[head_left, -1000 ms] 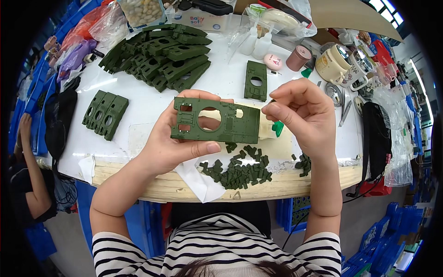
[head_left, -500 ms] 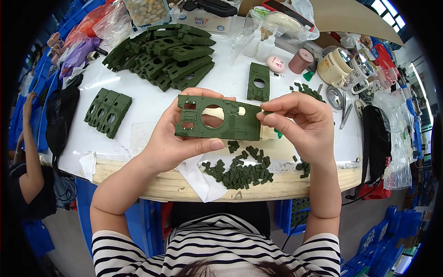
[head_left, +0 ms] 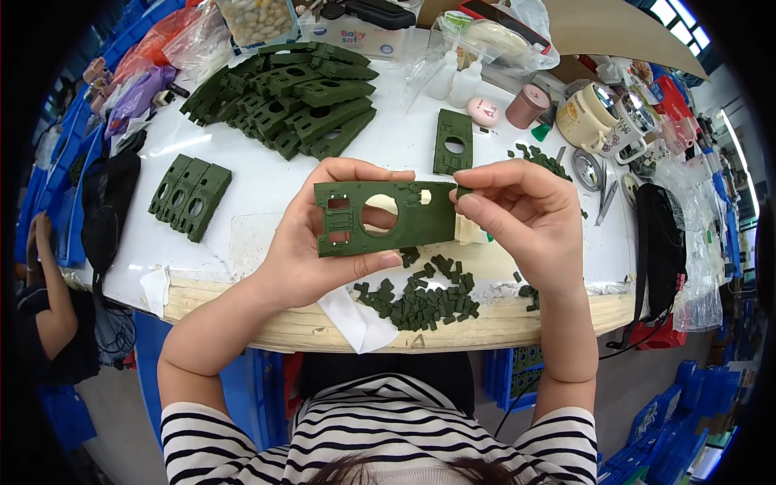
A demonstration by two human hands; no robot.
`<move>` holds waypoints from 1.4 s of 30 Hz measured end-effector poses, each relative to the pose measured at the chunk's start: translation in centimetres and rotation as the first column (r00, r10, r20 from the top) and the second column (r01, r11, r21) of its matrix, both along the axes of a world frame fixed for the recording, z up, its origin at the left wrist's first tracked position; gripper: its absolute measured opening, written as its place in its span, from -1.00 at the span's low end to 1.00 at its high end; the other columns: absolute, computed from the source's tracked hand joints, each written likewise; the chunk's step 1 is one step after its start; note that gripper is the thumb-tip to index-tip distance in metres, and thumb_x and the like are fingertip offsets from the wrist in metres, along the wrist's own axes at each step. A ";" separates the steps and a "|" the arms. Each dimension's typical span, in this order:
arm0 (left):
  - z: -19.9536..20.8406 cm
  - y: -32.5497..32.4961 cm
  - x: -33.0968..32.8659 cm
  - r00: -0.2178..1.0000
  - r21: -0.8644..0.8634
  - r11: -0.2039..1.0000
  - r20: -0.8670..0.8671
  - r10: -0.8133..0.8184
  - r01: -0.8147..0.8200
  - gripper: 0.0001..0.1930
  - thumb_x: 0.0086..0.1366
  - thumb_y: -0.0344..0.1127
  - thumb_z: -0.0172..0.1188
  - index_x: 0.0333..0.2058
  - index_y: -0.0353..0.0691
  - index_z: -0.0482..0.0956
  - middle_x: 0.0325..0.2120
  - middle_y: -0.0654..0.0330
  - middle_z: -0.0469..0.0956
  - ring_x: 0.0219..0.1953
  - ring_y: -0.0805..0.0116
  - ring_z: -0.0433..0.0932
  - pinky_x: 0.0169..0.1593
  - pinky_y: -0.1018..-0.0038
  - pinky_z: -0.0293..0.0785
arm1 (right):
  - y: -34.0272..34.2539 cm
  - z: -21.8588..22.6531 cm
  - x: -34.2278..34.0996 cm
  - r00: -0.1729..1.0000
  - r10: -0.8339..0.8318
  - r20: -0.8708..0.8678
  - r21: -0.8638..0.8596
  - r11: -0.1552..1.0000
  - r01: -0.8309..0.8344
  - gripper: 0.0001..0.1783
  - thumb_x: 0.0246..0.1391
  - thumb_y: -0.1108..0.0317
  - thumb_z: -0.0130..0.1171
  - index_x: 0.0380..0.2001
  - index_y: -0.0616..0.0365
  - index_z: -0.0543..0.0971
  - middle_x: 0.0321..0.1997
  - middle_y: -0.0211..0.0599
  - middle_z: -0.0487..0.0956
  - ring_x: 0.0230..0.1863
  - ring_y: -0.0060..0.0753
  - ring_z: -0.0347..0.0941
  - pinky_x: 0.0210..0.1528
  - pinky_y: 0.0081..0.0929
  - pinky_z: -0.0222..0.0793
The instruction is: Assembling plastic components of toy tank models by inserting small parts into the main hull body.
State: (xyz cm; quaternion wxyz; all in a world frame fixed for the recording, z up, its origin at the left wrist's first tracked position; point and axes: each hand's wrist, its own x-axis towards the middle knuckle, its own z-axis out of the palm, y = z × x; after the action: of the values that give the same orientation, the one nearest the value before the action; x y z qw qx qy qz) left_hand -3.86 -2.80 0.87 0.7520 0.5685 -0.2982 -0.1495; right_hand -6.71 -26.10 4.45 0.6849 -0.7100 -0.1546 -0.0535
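Note:
My left hand (head_left: 303,242) grips the left end of a dark green plastic model tank hull (head_left: 420,229), thumb below and fingers behind. The hull has a big round hole and smaller rectangular openings; it is held above the table. At its right end, my right hand (head_left: 529,218) pinches a small dark green plastic piece (head_left: 463,192) between thumb and forefinger, against the hull's upper right corner. Fingertips hide most of that piece. Below the hull lies a heap of small dark green pieces (head_left: 428,303). Behind it, a single hull (head_left: 453,133) rests on the table.
A large pile of hulls (head_left: 283,97) sits at the back left, and several more hulls (head_left: 190,198) lie in a row at the left. Tweezers (head_left: 605,204), a tape roll (head_left: 588,170), a mug (head_left: 586,117) and white bottles (head_left: 466,83) stand toward the right and back.
The hull has tilted, its left end shifting lower and slightly right with my left hand. My right hand has moved a little, its small piece staying at the hull's right end.

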 end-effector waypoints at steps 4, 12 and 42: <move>-0.1 0.0 -0.2 0.998 0.031 1.000 0.057 -0.001 -0.001 -0.37 0.08 -0.64 0.32 0.07 -0.25 0.19 0.14 -0.02 0.34 -0.01 0.31 0.54 0.01 0.42 0.58 | 0.4 0.2 -0.2 0.995 0.018 -0.101 0.054 0.998 -0.013 -0.79 0.04 0.56 0.27 -0.21 0.36 0.62 -0.31 -0.26 0.64 -0.29 -0.64 0.55 -0.18 -0.68 0.48; -0.5 0.0 -0.6 0.984 -0.003 0.999 0.174 -0.034 0.035 -0.38 0.11 -0.63 0.29 0.08 -0.26 0.16 0.10 -0.03 0.34 0.06 0.22 0.51 0.05 0.35 0.57 | 0.8 0.7 -0.7 0.979 0.050 -0.198 0.111 0.993 -0.028 -0.86 0.05 0.54 0.28 -0.28 0.35 0.61 -0.33 -0.29 0.64 -0.32 -0.64 0.56 -0.21 -0.70 0.50; -0.8 -0.5 -0.8 0.947 -0.022 0.999 0.321 -0.020 0.029 -0.37 0.08 -0.65 0.31 0.05 -0.24 0.13 0.08 -0.03 0.30 0.05 0.18 0.52 0.04 0.33 0.60 | 2.0 -1.4 -0.8 0.994 -0.093 0.065 -0.081 0.992 0.098 -0.88 -0.03 0.39 0.32 -0.44 0.22 0.62 -0.18 -0.23 0.46 -0.02 -0.42 0.33 0.09 -0.44 0.18</move>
State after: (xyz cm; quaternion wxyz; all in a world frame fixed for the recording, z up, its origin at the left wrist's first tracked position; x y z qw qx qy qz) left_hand -4.69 -3.27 0.03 0.6989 0.5716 -0.4255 -0.0606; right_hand -7.50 -24.13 3.01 0.6462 -0.7427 -0.1431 -0.1014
